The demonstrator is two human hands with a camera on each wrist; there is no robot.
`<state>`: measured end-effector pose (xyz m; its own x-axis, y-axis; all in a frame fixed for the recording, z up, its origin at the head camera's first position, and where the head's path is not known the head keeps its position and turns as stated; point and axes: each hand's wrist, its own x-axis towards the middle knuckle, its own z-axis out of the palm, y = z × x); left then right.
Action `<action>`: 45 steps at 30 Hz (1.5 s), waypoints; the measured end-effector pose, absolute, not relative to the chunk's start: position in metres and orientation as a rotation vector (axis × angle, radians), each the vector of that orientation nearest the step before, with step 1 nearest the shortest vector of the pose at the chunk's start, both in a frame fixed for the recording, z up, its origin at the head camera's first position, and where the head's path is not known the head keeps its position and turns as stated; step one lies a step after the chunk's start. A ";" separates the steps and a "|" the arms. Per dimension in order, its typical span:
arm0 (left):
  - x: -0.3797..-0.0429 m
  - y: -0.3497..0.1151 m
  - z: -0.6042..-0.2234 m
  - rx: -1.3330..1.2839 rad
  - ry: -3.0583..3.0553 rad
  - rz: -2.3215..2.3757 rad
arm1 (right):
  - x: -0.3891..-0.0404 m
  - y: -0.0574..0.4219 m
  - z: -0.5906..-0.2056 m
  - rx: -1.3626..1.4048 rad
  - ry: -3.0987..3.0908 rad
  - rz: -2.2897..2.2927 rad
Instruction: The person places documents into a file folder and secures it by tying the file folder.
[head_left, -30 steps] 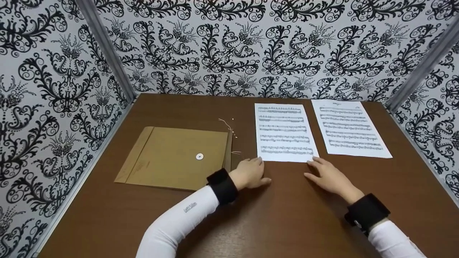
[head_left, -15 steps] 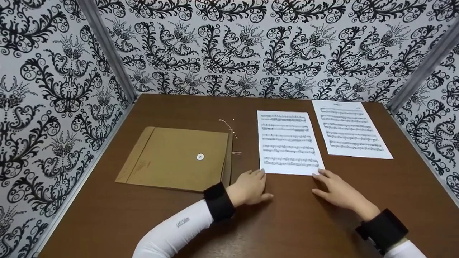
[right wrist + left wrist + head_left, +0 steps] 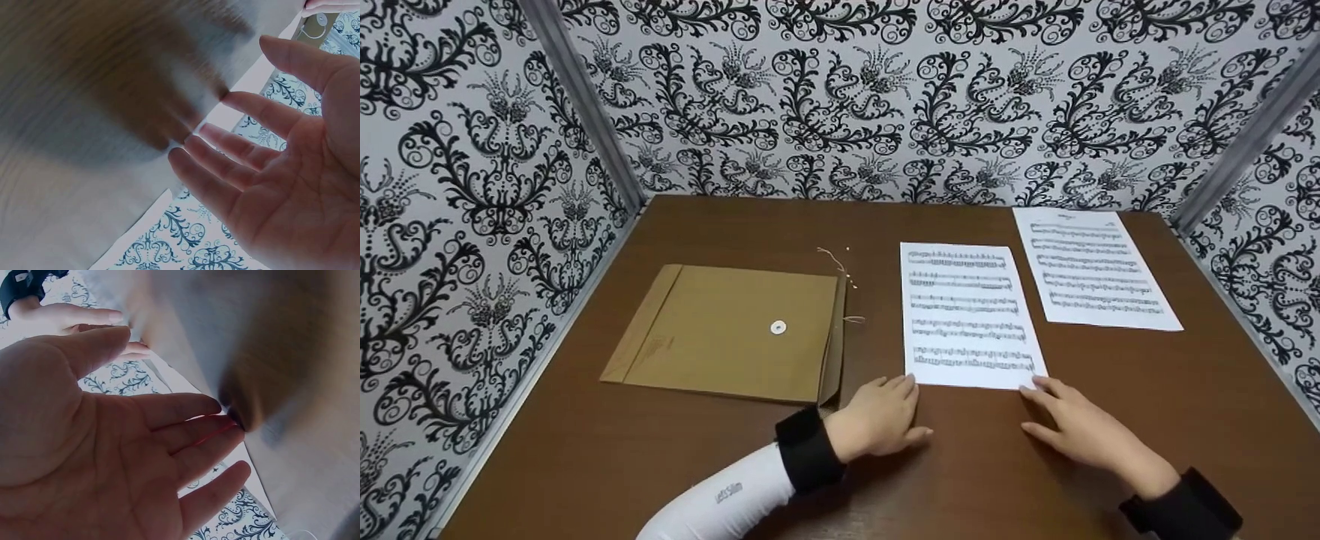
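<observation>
A printed sheet of music [image 3: 967, 315] lies flat on the brown table. On its near left corner rest the fingertips of my left hand [image 3: 881, 416], palm down. My right hand [image 3: 1084, 427] touches the near right corner the same way. Both wrist views show the fingers nearly straight, with the left hand [image 3: 135, 444] and the right hand [image 3: 270, 163] each reaching to the table surface by the paper. Neither hand curls round anything. A second music sheet [image 3: 1099, 270] lies apart, to the right and farther back.
A brown cardboard envelope [image 3: 727, 330] with a white button [image 3: 778, 328] lies at the left, its opening side facing the sheets. Loose string [image 3: 832, 259] sticks out past that side. Patterned walls [image 3: 840, 97] stand behind the table [image 3: 720, 225] and at both sides.
The nearer music sheet has slid toward me and slightly right, with both hands drawing back along with it. The envelope and the other sheet have stayed in place.
</observation>
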<state>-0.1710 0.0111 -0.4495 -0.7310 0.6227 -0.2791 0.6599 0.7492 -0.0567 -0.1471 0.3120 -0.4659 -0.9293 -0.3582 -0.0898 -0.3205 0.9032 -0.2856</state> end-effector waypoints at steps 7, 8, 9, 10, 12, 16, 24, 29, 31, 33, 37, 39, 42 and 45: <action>-0.158 0.009 -0.448 1.053 2.714 -0.247 | -0.134 0.313 -0.463 -0.516 2.885 -0.397; -0.157 0.008 -0.448 1.060 2.713 -0.253 | -0.133 0.313 -0.462 -0.517 2.882 -0.398; -0.155 0.008 -0.448 1.065 2.709 -0.258 | -0.131 0.313 -0.462 -0.517 2.878 -0.398; -0.154 0.008 -0.448 1.071 2.701 -0.261 | -0.130 0.313 -0.462 -0.518 2.874 -0.397; -0.151 0.008 -0.447 1.081 2.688 -0.266 | -0.127 0.314 -0.461 -0.521 2.864 -0.396; -0.145 0.007 -0.447 1.098 2.672 -0.279 | -0.121 0.315 -0.459 -0.522 2.829 -0.398; -0.133 0.006 -0.445 1.129 2.671 -0.346 | -0.114 0.315 -0.455 -0.518 2.759 -0.389; -0.128 0.005 -0.444 1.156 2.680 -0.346 | -0.110 0.316 -0.455 -0.548 2.756 -0.371; -0.127 0.004 -0.444 1.165 2.678 -0.351 | -0.108 0.316 -0.455 -0.567 2.750 -0.367; -0.126 0.004 -0.444 1.169 2.678 -0.354 | -0.107 0.317 -0.455 -0.580 2.744 -0.363; -0.125 0.004 -0.444 1.175 2.694 -0.349 | -0.108 0.317 -0.453 -0.576 2.737 -0.367; -0.125 0.004 -0.443 1.189 2.715 -0.348 | -0.110 0.316 -0.451 -0.558 2.745 -0.372; -0.127 0.004 -0.443 1.204 2.756 -0.339 | -0.114 0.313 -0.448 -0.523 2.780 -0.390; -0.133 0.005 -0.444 1.183 2.796 -0.319 | -0.122 0.312 -0.445 -0.503 2.837 -0.422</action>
<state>-0.1330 0.0050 -0.4435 -0.6962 0.6993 -0.1621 0.7179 0.6783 -0.1566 -0.1218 0.3118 -0.4453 -0.9148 -0.3654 -0.1724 -0.2993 0.8995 -0.3182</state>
